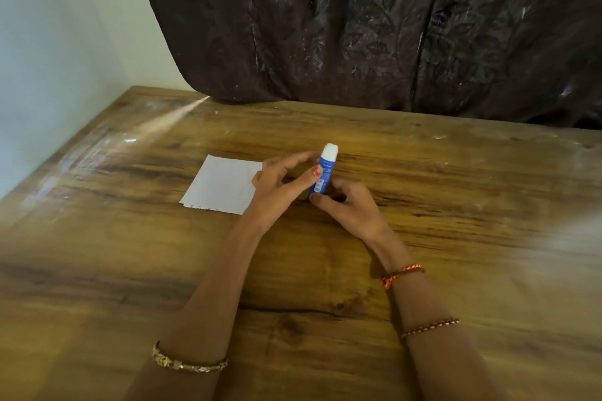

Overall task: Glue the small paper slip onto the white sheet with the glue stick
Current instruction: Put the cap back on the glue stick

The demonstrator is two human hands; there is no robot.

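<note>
A blue glue stick [323,172] with a white top stands nearly upright above the wooden table [456,205] at mid-frame. My right hand [350,208] grips its lower end. My left hand [283,185] touches its middle with thumb and fingertips. A white sheet [221,184] lies flat on the table just left of my left hand, its right edge partly hidden by that hand. I cannot see a small paper slip.
A dark brown curtain [374,26] hangs along the table's far edge. A pale wall [58,42] borders the table's left side. Bracelets sit on both wrists.
</note>
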